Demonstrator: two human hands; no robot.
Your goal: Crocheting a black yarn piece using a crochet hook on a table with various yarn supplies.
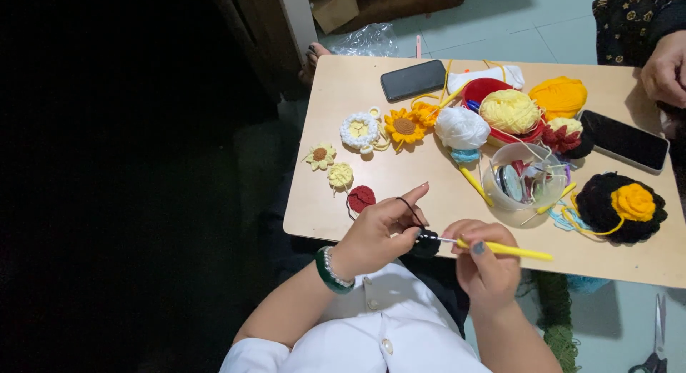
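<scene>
The left hand [379,234] pinches a small black crochet piece [426,243] at the near edge of the desk [400,180], its forefinger raised with black yarn [407,205] looped over it, so its grip is closed on the piece. The right hand [486,262] is closed around a yellow crochet hook [511,250], whose metal tip points left into the black piece. Both hands sit just over the desk's front edge, above the person's white shirt. On the desk beyond them lie a small red crochet round [361,198], two pale yellow flowers [330,166], a white ring-shaped flower [359,130] and a sunflower [404,126]. Farther back are a dark phone [413,79], a white yarn ball [461,127], a pale yellow yarn ball [509,111] in a red bowl [480,91], and an orange yarn ball [559,96]. To the right stand a clear plastic cup [525,180] of small tools, a second phone [624,141], and a black crochet piece with a yellow centre [620,207]. Another person's hand [664,69] rests at the desk's far right corner. Scissors [656,337] lie on the floor.
</scene>
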